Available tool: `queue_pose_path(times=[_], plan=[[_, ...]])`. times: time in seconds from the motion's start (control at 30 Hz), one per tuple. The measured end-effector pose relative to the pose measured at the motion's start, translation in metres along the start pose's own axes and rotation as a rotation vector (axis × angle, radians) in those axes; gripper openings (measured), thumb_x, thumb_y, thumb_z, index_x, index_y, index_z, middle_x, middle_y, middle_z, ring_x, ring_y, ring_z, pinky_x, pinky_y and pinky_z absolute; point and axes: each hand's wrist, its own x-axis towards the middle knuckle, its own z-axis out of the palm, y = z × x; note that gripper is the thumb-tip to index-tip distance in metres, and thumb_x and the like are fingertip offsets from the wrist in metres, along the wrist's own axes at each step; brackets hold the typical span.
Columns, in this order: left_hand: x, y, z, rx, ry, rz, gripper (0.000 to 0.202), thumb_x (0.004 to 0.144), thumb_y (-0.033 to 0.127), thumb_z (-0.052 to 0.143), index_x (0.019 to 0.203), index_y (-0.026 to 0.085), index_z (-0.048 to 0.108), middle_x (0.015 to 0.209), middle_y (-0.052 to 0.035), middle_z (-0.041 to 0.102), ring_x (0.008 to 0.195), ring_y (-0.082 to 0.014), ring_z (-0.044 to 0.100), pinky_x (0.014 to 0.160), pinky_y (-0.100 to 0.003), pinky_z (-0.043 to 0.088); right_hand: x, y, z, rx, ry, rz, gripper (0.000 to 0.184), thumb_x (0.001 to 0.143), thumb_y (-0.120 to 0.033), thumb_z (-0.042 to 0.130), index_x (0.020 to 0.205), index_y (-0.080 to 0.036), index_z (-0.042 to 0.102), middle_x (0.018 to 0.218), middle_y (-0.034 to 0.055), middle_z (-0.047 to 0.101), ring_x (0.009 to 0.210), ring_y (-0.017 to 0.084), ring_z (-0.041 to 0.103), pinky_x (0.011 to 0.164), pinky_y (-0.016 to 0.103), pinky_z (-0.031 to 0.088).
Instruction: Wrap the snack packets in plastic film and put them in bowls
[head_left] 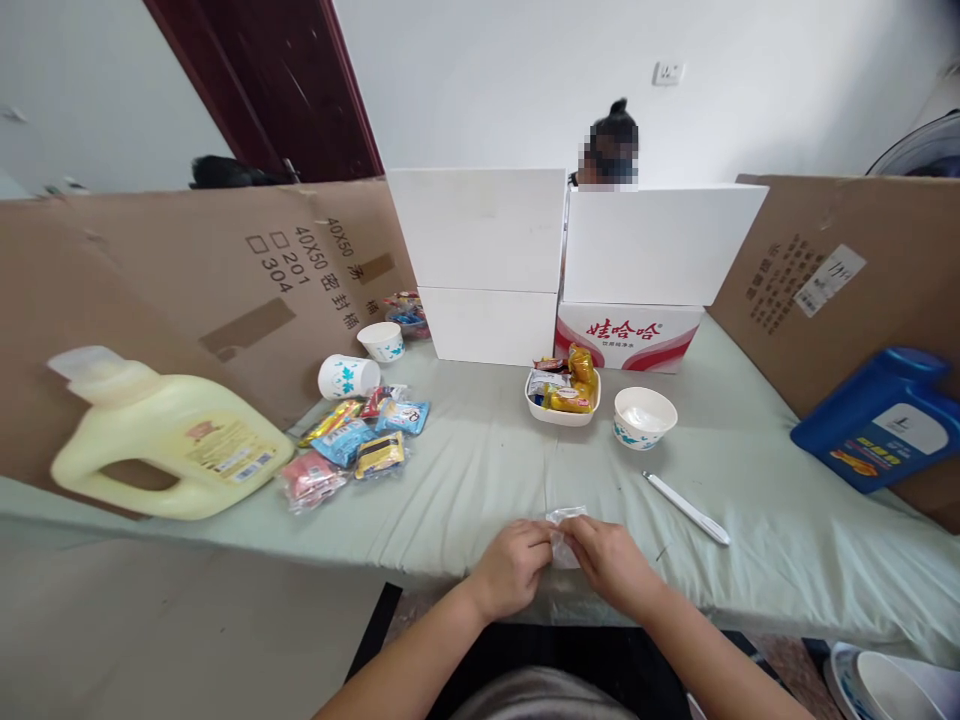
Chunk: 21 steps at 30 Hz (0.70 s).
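Note:
My left hand (512, 568) and my right hand (611, 562) meet at the near edge of the table, both pinched on a small clear plastic wrapper (562, 530) held between them. What is inside the wrapper cannot be made out. Just beyond the hands lie a white pen-like stick (686, 508), a white paper bowl (644, 417) and a white dish (559, 413) filled with snack packets (571, 385).
Loose snack packets (352, 450) lie at the left, with a tipped paper cup (349, 377) and an upright one (382, 341). A yellow jug (161, 440) lies left, a blue jug (877, 425) right. White boxes (480, 265) and cardboard walls (187, 290) ring the table. A person sits behind the boxes.

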Motion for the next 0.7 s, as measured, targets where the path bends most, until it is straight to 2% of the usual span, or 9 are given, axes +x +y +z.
queue_pose_path(times=[0.1, 0.27, 0.53, 0.63, 0.7], plan=[[-0.001, 0.001, 0.0, -0.035, 0.067, -0.036, 0.027, 0.079, 0.002, 0.041, 0.083, 0.018, 0.062, 0.099, -0.0078, 0.066, 0.093, -0.0189, 0.062, 0.081, -0.033, 0.052, 0.015, 0.006, 0.012, -0.111, 0.007, 0.093, 0.017, 0.096, -0.021, 0.042, 0.102, -0.021, 0.058, 0.089, 0.002, 0.068, 0.073, 0.014, 0.065, 0.061, 0.023, 0.039], [0.0, 0.004, -0.003, -0.096, 0.147, -0.058, 0.029, 0.074, -0.001, 0.038, 0.086, 0.018, 0.056, 0.087, -0.0071, 0.062, 0.097, -0.0215, 0.058, 0.085, -0.037, 0.052, 0.021, 0.004, 0.023, -0.209, 0.043, 0.138, 0.018, 0.097, -0.023, 0.04, 0.09, -0.02, 0.057, 0.081, 0.0021, 0.066, 0.064, 0.014, 0.064, 0.053, 0.024, 0.031], [0.001, 0.004, -0.003, -0.078, 0.136, -0.088, 0.034, 0.071, -0.002, 0.038, 0.092, 0.018, 0.055, 0.087, -0.0067, 0.059, 0.089, -0.0208, 0.055, 0.081, -0.037, 0.052, 0.029, 0.001, 0.024, -0.329, 0.054, 0.129, 0.015, 0.096, -0.024, 0.045, 0.083, -0.02, 0.053, 0.073, 0.0006, 0.064, 0.055, 0.013, 0.061, 0.048, 0.026, 0.024], [0.0, 0.006, -0.004, 0.014, 0.123, -0.097, 0.032, 0.076, 0.001, 0.042, 0.097, 0.017, 0.059, 0.094, -0.0087, 0.058, 0.091, -0.0215, 0.053, 0.082, -0.039, 0.05, 0.03, -0.002, 0.026, -0.353, 0.052, 0.129, 0.015, 0.096, -0.023, 0.046, 0.083, -0.02, 0.053, 0.074, 0.0013, 0.063, 0.057, 0.013, 0.061, 0.048, 0.026, 0.025], [0.001, 0.006, -0.004, 0.049, 0.104, -0.088, 0.023, 0.082, 0.008, 0.047, 0.096, 0.018, 0.062, 0.099, -0.009, 0.059, 0.097, -0.0231, 0.052, 0.086, -0.041, 0.049, 0.029, -0.005, 0.028, -0.363, 0.054, 0.132, 0.016, 0.096, -0.023, 0.045, 0.083, -0.02, 0.053, 0.074, 0.0012, 0.063, 0.058, 0.013, 0.062, 0.049, 0.026, 0.026]])
